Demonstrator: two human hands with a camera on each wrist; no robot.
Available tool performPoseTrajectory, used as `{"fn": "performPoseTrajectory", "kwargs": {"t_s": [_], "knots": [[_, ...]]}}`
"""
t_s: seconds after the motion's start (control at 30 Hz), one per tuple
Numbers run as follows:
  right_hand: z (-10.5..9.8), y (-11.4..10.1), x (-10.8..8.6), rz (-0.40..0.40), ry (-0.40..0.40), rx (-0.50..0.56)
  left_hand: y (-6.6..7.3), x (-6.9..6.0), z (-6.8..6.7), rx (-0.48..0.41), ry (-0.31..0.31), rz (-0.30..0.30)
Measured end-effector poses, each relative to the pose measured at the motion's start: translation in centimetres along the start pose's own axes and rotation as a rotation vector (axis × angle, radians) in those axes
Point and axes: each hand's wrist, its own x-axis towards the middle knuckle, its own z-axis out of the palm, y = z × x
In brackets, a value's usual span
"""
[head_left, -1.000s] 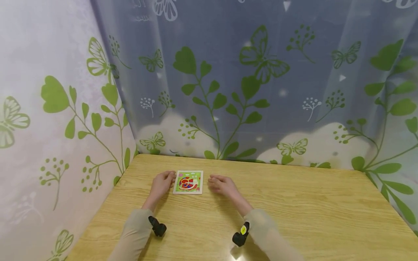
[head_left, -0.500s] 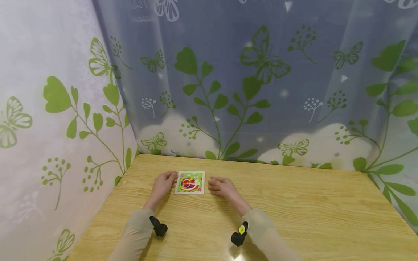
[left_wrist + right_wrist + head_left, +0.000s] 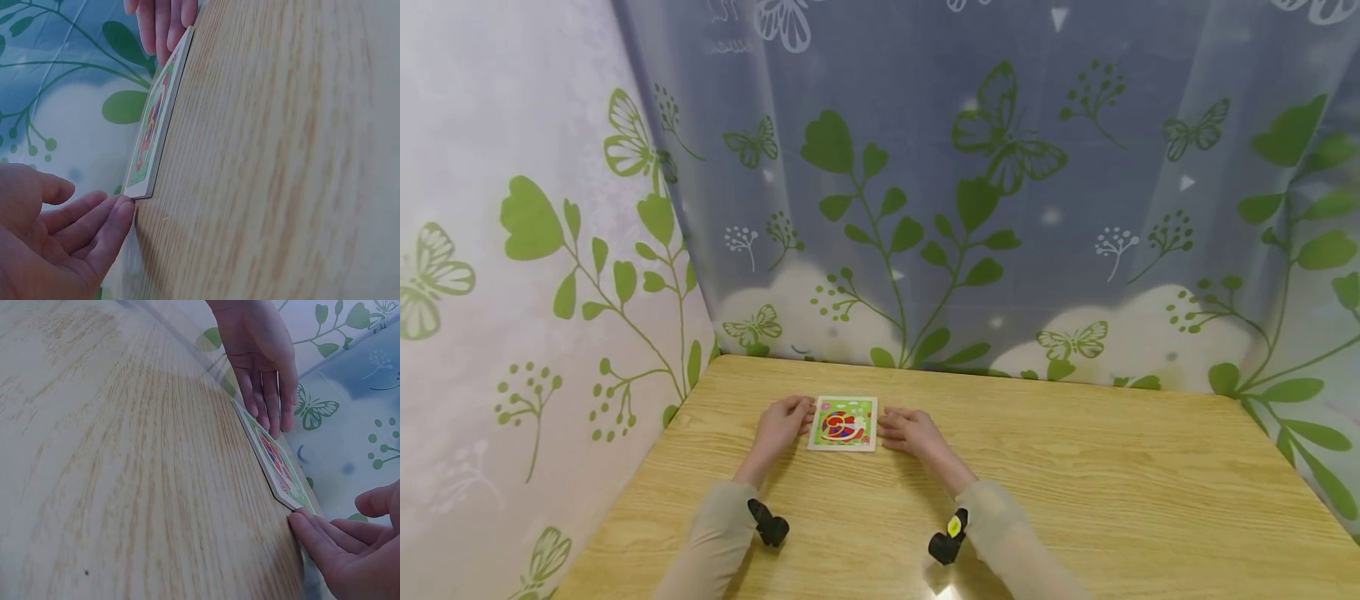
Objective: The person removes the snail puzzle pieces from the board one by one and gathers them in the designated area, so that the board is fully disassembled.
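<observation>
A small square picture puzzle [image 3: 842,424] with a pale frame lies flat on the wooden table, showing a red, blue and white snail on green. My left hand [image 3: 781,429] is at its left edge; in the left wrist view the fingertips [image 3: 125,206] touch the frame's side, fingers nearly straight. On the opposite side my right hand [image 3: 917,439] has its fingertips [image 3: 300,515] against the right edge, also with extended fingers. Neither hand curls round the puzzle. Both thumbs are held off it.
The wooden table [image 3: 1075,483] stretches right and toward the front. A patterned curtain [image 3: 880,208] with green plants and butterflies hangs behind it, and another covers the left side [image 3: 535,333]. A black wrist camera [image 3: 769,525] sits on each sleeve.
The puzzle has slid slightly to the right, with my left hand moving along beside it. The gap between the puzzle and my right hand has closed; the right hand has barely moved.
</observation>
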Motion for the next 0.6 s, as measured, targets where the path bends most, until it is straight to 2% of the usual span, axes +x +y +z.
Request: {"fn": "performPoseTrajectory", "kwargs": {"t_s": [0.33, 0.6], "knots": [[-0.31, -0.15, -0.20, 0.026, 0.013, 0.006, 0.18, -0.20, 0.26, -0.054, -0.017, -0.033], [-0.82, -0.24, -0.50, 0.021, 0.018, 0.003, 0.51, -0.67, 0.49, -0.054, -0.027, -0.036]]}}
